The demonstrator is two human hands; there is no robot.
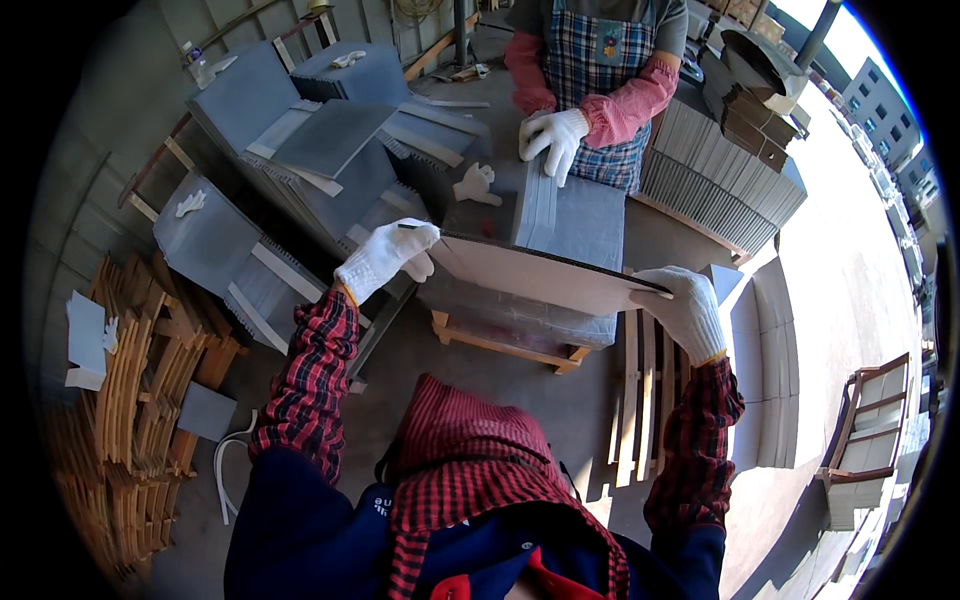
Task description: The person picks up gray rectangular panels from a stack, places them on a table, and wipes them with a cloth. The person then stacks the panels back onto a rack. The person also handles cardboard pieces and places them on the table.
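I hold a large flat square tile (540,275) tilted up in front of me, its pale underside facing me. My left hand (388,258), in a white glove, grips its left corner. My right hand (688,308), also gloved, grips its right edge. Beneath the tile a stack of grey tiles (575,222) rests on a wooden pallet (505,347). Across the stack a person in a plaid apron rests two white-gloved hands (552,138) on upright tiles at its far edge.
More stacks of grey tiles (300,160) lie to the left and at the back. Upright tile rows (715,185) stand at the right. Wooden slats (640,390) lean beside the pallet, wooden frames (140,400) pile at the left, and a spare white glove (478,185) lies on a stack.
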